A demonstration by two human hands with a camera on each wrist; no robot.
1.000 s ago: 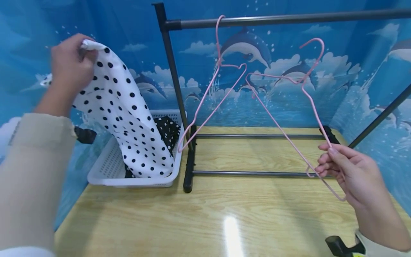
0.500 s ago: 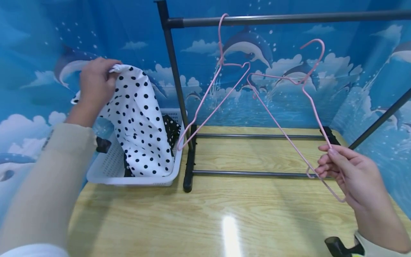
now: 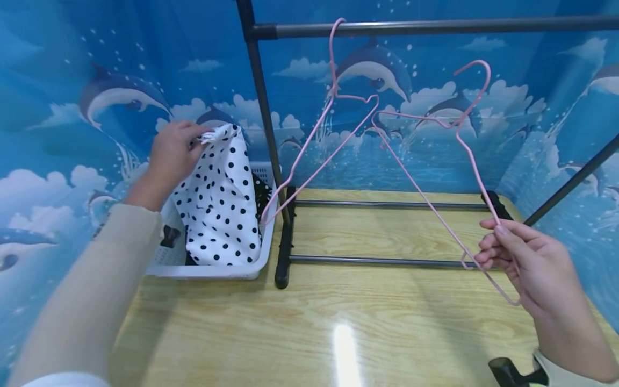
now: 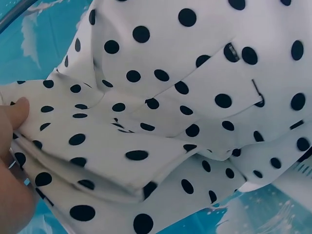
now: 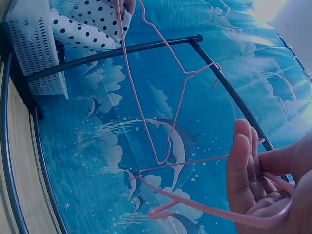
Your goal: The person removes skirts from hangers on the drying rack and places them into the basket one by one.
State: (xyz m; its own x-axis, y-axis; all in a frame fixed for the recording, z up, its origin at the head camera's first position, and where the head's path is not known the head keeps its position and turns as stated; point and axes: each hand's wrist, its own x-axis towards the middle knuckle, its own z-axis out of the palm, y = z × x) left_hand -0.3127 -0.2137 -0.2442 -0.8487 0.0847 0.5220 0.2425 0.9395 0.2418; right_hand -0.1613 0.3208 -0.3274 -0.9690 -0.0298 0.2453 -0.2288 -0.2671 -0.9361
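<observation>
My left hand (image 3: 174,153) grips the gathered top of a white garment with black dots (image 3: 220,220). The cloth drapes from the fingers into a white plastic basket (image 3: 208,272). Close up in the left wrist view, the dotted fabric (image 4: 170,87) lies in folds beside the thumb. At the right, my right hand (image 3: 546,263) pinches a pink clothes hanger (image 3: 488,77) near one lower corner, hook upward and off the rail. A second pink hanger (image 3: 333,75) hangs by its hook on the rack's top rail (image 3: 435,27).
Black cloth with white dots (image 3: 262,193) shows behind the garment in the basket. The rack's dark left post (image 3: 263,107) rises beside the basket, and its lower bars (image 3: 377,260) run above the wooden table (image 3: 271,333). Blue dolphin-print sheeting (image 3: 193,48) surrounds the table.
My left hand has moved down and to the right with the garment, bringing it lower over the basket. The right hand and its hanger have stayed nearly still.
</observation>
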